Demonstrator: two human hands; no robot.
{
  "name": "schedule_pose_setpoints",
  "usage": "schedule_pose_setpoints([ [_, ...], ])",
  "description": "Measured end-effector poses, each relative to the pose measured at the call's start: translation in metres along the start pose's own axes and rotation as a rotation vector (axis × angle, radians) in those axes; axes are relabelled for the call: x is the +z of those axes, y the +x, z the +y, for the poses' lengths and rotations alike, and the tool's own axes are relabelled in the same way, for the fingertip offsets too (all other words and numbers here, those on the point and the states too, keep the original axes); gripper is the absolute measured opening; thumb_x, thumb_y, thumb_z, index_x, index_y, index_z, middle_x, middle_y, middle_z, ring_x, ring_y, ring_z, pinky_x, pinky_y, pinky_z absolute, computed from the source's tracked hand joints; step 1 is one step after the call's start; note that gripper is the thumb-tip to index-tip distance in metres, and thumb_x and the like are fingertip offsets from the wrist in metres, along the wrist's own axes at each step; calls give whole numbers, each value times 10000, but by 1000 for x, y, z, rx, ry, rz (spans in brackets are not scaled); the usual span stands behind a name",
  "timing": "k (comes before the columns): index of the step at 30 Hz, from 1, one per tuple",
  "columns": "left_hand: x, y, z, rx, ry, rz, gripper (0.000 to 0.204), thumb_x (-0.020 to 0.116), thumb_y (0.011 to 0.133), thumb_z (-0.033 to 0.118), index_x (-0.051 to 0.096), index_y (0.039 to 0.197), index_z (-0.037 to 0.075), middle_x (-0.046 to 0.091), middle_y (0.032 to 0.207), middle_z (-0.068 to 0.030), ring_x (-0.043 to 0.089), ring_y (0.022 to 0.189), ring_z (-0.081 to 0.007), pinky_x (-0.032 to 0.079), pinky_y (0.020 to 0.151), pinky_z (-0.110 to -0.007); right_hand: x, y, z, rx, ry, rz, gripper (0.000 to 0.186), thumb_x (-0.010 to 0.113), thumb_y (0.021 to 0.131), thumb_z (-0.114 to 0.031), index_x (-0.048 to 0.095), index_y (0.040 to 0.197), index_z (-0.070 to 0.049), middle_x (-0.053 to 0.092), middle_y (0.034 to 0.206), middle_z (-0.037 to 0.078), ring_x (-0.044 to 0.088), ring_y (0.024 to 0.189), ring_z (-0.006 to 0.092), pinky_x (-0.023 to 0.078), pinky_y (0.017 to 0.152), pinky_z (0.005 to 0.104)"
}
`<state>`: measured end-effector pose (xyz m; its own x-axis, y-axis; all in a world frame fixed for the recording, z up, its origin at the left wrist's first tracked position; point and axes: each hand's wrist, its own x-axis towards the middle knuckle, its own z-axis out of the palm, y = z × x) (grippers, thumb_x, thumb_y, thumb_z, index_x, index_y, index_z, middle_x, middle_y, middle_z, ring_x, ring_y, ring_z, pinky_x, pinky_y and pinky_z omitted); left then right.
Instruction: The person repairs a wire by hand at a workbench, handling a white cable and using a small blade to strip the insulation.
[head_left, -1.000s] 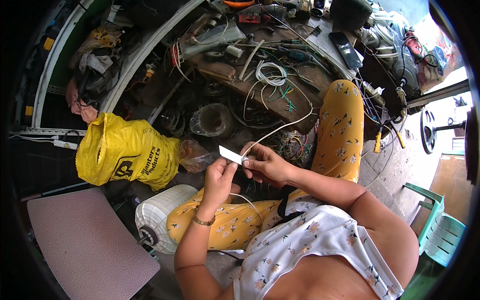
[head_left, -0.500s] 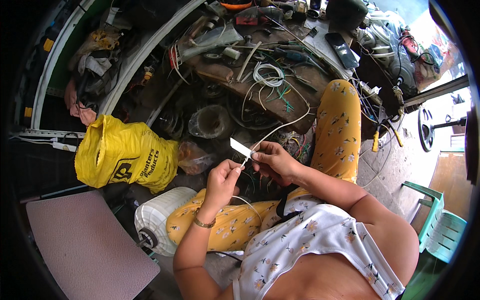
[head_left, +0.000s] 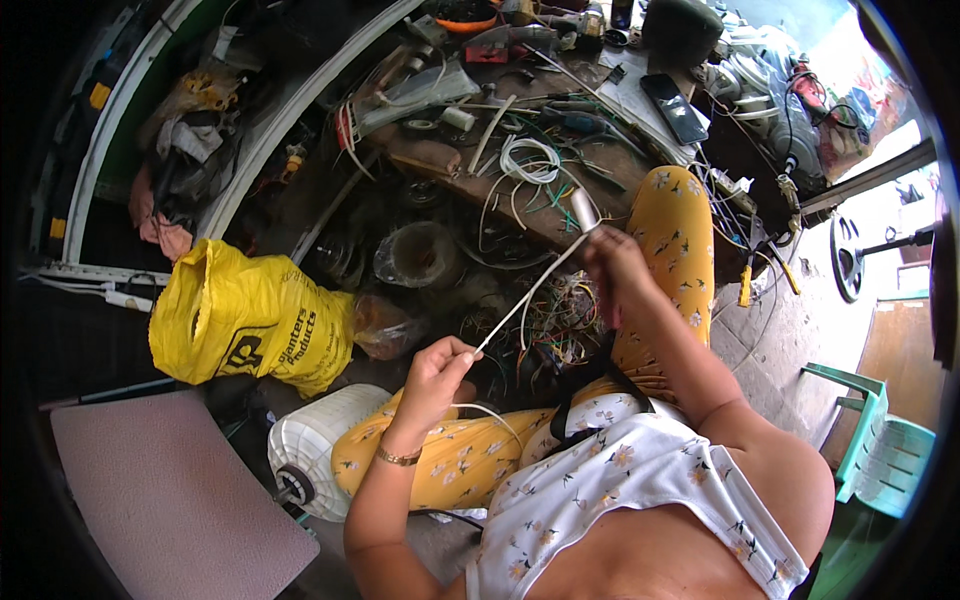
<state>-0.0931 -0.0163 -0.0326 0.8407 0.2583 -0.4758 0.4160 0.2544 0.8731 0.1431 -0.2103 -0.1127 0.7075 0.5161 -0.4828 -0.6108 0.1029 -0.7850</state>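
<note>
Between my hands, above my lap, runs a white cable (head_left: 530, 293). My left hand (head_left: 436, 378) pinches it between thumb and forefinger, and a length of it loops down over my left leg. My right hand (head_left: 617, 262) is up and to the right, near the workbench edge, closed around a short, flat, white blade-like piece (head_left: 583, 210). Motion blurs that piece, so its exact kind is unclear. The cable reaches up to the right hand, whose fingers partly hide where they meet. A coil of white cable (head_left: 531, 160) lies on the workbench (head_left: 560, 218) beyond.
Tools, pliers and a phone (head_left: 675, 108) crowd the bench. Below it is a tangle of wire scraps (head_left: 565, 320). A yellow bag (head_left: 240, 320) and a white ribbed drum (head_left: 325, 440) stand left, by a pinkish board (head_left: 180, 490). A green chair (head_left: 885, 450) is at right.
My right hand has moved up and right, away from my left hand, with the white piece. The cable between them is now stretched long. My left hand has shifted slightly down and left.
</note>
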Motion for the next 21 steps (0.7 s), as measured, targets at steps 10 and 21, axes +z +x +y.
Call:
schedule_pose_setpoints([
  [10, -6, 16, -7, 63, 594, 68, 131, 567, 871, 157, 569, 910, 31, 485, 590, -21, 426, 495, -91, 349, 482, -273, 39, -17, 14, 81, 101, -323, 190, 515, 944, -196, 499, 1076, -61, 564, 703, 35, 505, 513, 108, 402, 437, 220],
  [21, 25, 42, 14, 187, 623, -39, 192, 516, 925, 151, 664, 885, 35, 478, 546, 42, 385, 465, -47, 303, 442, -246, 31, -14, 17, 270, -86, -328, 151, 536, 931, -199, 526, 927, -49, 572, 694, 34, 489, 469, 110, 396, 430, 225],
])
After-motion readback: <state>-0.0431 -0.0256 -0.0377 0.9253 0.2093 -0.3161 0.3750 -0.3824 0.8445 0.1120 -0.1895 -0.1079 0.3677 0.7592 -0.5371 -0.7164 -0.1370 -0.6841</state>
